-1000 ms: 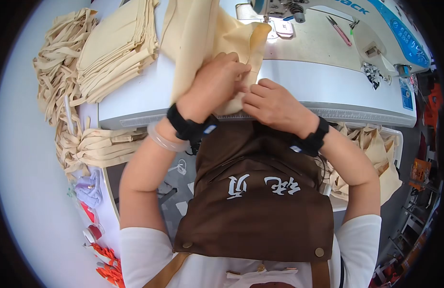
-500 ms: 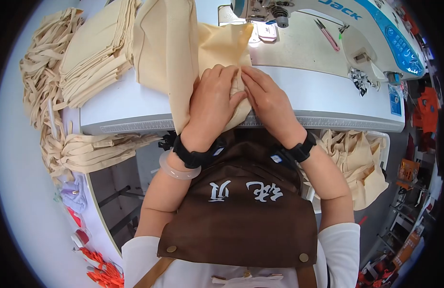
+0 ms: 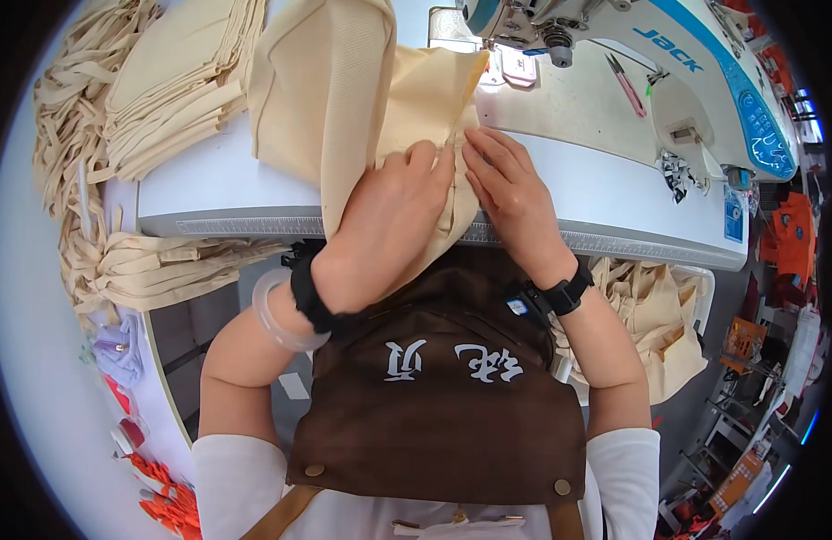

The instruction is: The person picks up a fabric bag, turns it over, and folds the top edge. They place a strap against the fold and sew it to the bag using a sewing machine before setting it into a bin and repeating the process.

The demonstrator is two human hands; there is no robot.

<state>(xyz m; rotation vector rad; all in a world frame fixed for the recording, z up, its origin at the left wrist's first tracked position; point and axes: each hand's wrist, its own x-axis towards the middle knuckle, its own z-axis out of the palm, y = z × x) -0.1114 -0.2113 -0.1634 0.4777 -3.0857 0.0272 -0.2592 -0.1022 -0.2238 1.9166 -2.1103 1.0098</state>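
A beige cloth bag (image 3: 357, 81) hangs over the front edge of the sewing table, with a folded seam running toward me between my hands. My left hand (image 3: 400, 211) lies on the cloth with its fingers curled over the fabric beside the seam. On the other side, my right hand (image 3: 517, 193) has its fingers pressed together at the cloth's right edge; its thumb is partly hidden. The far corner of the cloth reaches close to the needle area of the white and blue sewing machine (image 3: 605, 40), short of the presser foot.
Stacked beige cloth pieces (image 3: 177, 81) and a heap of straps (image 3: 83, 99) lie at the left. Pink-handled snips (image 3: 627, 85) rest on the machine bed. A ruler strip (image 3: 605, 236) lines the table edge. Below right, a white bin (image 3: 706, 297) holds more beige cloth.
My hands have shifted slightly apart along the seam, the right one away from the left. My left elbow has swung outward. The whole view has shifted a little.
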